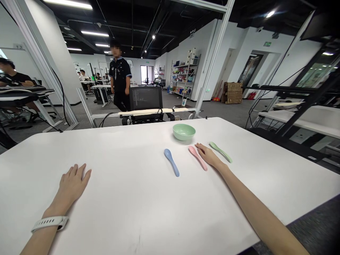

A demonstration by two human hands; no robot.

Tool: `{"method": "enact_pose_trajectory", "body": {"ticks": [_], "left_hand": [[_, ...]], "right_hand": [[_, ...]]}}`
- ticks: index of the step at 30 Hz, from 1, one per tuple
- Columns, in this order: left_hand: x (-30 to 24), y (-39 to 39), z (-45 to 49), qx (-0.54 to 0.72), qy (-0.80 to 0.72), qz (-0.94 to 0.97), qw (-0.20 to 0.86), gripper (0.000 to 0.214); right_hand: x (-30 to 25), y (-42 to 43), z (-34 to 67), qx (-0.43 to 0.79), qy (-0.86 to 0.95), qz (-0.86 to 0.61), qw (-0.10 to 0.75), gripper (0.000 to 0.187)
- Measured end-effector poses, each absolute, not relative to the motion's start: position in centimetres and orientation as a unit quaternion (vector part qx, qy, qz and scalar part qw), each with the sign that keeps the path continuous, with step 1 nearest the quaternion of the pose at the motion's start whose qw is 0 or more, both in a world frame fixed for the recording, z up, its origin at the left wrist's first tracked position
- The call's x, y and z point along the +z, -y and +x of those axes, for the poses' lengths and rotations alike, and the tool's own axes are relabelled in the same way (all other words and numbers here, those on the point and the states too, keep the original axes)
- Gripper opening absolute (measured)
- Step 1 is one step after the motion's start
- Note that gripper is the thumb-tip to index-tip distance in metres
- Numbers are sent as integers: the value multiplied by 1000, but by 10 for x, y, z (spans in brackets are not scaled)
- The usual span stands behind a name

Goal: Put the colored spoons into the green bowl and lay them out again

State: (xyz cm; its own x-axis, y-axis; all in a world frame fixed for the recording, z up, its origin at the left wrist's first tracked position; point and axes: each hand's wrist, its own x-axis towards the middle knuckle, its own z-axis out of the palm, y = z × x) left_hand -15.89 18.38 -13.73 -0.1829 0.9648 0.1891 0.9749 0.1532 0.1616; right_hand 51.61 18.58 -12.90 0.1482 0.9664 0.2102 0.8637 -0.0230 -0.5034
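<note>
The left hand [73, 184] lies flat and empty on the white surface [127, 148], its fingers slightly spread, with a white watch band [49, 224] on the wrist. It sits well apart from the cutlery. The right hand [208, 155] is also open and holds nothing, its fingertips resting at the head of a pink plastic spoon [199, 161]. A green plastic spoon [220, 151] lies just beyond that hand, and a blue plastic spoon [171, 162] lies on the pink spoon's other side. A pale green bowl [183, 131] stands near the far edge, just past the spoons.

Beyond the surface, a mesh-backed office chair [145, 99] and a metal frame upright [212, 60] stand close by. Farther off are a standing person [119, 76], a loaded shelving unit [184, 76] and a wooden crate [232, 92].
</note>
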Motion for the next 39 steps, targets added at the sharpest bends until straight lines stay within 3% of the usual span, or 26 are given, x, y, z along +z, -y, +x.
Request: {"method": "enact_pose_trajectory", "body": {"ticks": [7, 27, 34, 39], "left_hand": [[-138, -184, -160, -125, 754, -644, 28, 91], [-135, -183, -157, -122, 758, -641, 18, 100], [-141, -186, -162, -146, 749, -645, 42, 89], [-147, -189, -166, -134, 748, -648, 44, 99]], "right_hand": [[-127, -184, 512, 40, 649, -723, 231, 58], [-126, -184, 511, 57, 639, -734, 223, 60], [-128, -186, 513, 66, 637, -735, 221, 60], [-130, -187, 514, 54, 636, -738, 218, 61]]}}
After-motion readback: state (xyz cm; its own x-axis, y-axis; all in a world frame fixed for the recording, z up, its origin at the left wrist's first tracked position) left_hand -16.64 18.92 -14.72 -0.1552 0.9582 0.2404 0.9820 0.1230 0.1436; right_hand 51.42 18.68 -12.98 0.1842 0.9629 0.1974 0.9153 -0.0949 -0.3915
